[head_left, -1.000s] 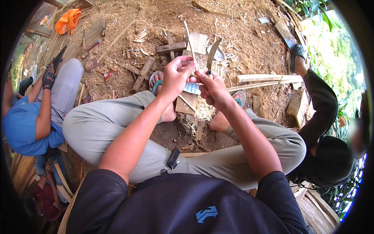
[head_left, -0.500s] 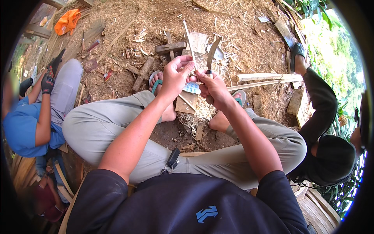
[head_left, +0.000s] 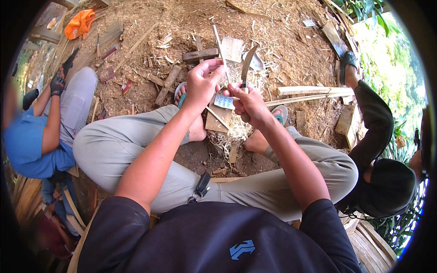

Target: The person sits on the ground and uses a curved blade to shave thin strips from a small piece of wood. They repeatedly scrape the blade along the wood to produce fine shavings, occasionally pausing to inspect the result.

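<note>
My left hand (head_left: 203, 84) is raised in front of my knees, thumb and fingers closed at a thin pale wooden stick (head_left: 219, 43). The stick points up and away from me, its lower end at the fingertips of my right hand (head_left: 250, 102). That right hand is wrapped round the handle of a knife with a curved blade (head_left: 248, 61), which points away from me. Below the hands, a small white card with blue marks (head_left: 223, 101) lies on a wooden block (head_left: 213, 122), next to a pile of pale shavings (head_left: 236, 129).
A wooden cross-shaped piece (head_left: 200, 55) and a flat board (head_left: 232, 49) lie ahead on the shavings-strewn ground. Long strips (head_left: 314, 90) lie to the right. A person in blue (head_left: 36, 145) sits left; another in black (head_left: 378, 186) sits right. An orange bag (head_left: 79, 24) lies far left.
My left hand has moved slightly forward along the stick, and its fingers have shifted. More of the card shows beneath. The knife and my right hand stay nearly still.
</note>
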Action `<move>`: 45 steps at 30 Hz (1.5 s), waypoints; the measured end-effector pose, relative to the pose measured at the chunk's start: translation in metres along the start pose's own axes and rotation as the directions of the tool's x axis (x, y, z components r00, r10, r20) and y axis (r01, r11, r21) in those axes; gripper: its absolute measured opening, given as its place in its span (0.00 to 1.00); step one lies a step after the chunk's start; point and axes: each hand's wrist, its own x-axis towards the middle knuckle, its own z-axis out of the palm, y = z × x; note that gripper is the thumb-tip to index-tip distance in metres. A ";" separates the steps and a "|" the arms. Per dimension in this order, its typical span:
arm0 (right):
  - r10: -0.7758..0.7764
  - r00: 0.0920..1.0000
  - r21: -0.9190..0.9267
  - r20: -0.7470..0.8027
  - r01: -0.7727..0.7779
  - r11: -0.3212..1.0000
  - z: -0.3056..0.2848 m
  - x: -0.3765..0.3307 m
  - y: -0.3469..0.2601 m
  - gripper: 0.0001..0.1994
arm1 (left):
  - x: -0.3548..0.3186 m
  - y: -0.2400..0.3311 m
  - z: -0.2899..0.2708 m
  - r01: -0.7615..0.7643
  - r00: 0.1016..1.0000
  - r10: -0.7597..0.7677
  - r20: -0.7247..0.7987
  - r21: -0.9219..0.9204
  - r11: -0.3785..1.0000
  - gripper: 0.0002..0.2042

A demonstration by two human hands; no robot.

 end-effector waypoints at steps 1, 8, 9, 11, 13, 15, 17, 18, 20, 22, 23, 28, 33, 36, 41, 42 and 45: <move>0.018 1.000 -0.011 -0.004 -0.018 1.000 0.001 -0.002 0.000 0.13 | 0.001 0.002 -0.001 0.006 1.000 -0.006 -0.024 0.014 1.000 0.13; 0.064 0.997 -0.011 0.042 -0.063 0.998 0.001 0.001 0.010 0.10 | 0.002 0.006 -0.005 -0.035 0.986 0.037 -0.162 0.018 0.999 0.13; 0.055 0.997 0.011 0.052 -0.056 0.998 0.000 0.001 0.010 0.10 | 0.002 0.007 -0.005 -0.032 0.985 0.036 -0.167 0.026 0.999 0.13; 0.035 0.998 0.027 0.052 -0.037 0.999 0.000 0.001 0.010 0.09 | 0.002 0.008 -0.005 -0.027 0.984 0.033 -0.177 0.040 0.999 0.14; 0.012 0.999 0.014 0.030 -0.012 1.000 0.001 0.001 0.010 0.09 | 0.002 0.010 -0.006 -0.031 0.981 0.035 -0.192 0.023 0.999 0.14; 0.001 0.999 0.011 0.037 -0.001 1.000 -0.003 0.005 0.017 0.09 | 0.003 0.012 -0.005 -0.043 0.978 0.045 -0.203 0.014 0.999 0.14; 0.004 0.999 -0.001 0.038 -0.004 1.000 -0.005 0.008 0.021 0.09 | 0.004 0.013 -0.006 -0.058 0.975 0.060 -0.216 0.016 0.998 0.13; 0.013 0.999 -0.011 0.035 -0.013 1.000 -0.005 0.008 0.021 0.09 | 0.004 0.013 -0.007 -0.061 0.973 0.062 -0.223 0.007 0.998 0.14; 0.018 1.000 -0.039 0.024 -0.017 0.999 -0.005 0.008 0.022 0.10 | 0.005 0.012 -0.008 -0.068 0.970 0.063 -0.234 -0.012 0.998 0.14; 0.008 1.000 -0.073 0.006 -0.008 0.997 -0.006 0.009 0.023 0.10 | 0.005 0.010 -0.007 -0.067 0.974 0.062 -0.217 -0.016 0.998 0.14; 0.018 1.000 -0.080 0.004 -0.018 0.997 -0.004 0.008 0.020 0.10 | 0.004 0.010 -0.007 -0.065 0.976 0.060 -0.210 -0.017 0.998 0.14; 0.028 0.999 -0.104 -0.034 -0.031 0.994 0.001 0.003 0.015 0.11 | 0.003 0.016 -0.007 -0.081 0.968 0.067 -0.243 -0.049 0.995 0.14; 0.013 0.999 -0.093 -0.035 -0.016 0.996 -0.002 0.007 0.022 0.12 | 0.002 0.014 -0.005 -0.074 0.969 0.067 -0.238 -0.018 0.997 0.15; 0.006 0.999 -0.092 -0.040 -0.009 0.996 -0.005 0.009 0.025 0.13 | 0.001 0.012 -0.003 -0.066 0.972 0.065 -0.226 0.004 0.998 0.15; 0.009 0.998 -0.107 -0.055 -0.014 0.994 -0.001 0.006 0.021 0.14 | 0.000 0.009 -0.003 -0.037 0.976 0.041 -0.215 0.026 0.999 0.16; 0.013 0.998 -0.109 -0.054 -0.019 0.994 0.000 0.005 0.020 0.14 | 0.000 0.008 -0.003 -0.042 0.975 0.045 -0.216 0.015 0.999 0.16; 0.022 0.998 -0.104 -0.059 -0.028 0.994 0.000 0.003 0.018 0.14 | 0.001 0.007 -0.002 -0.050 0.975 0.049 -0.214 0.002 0.999 0.15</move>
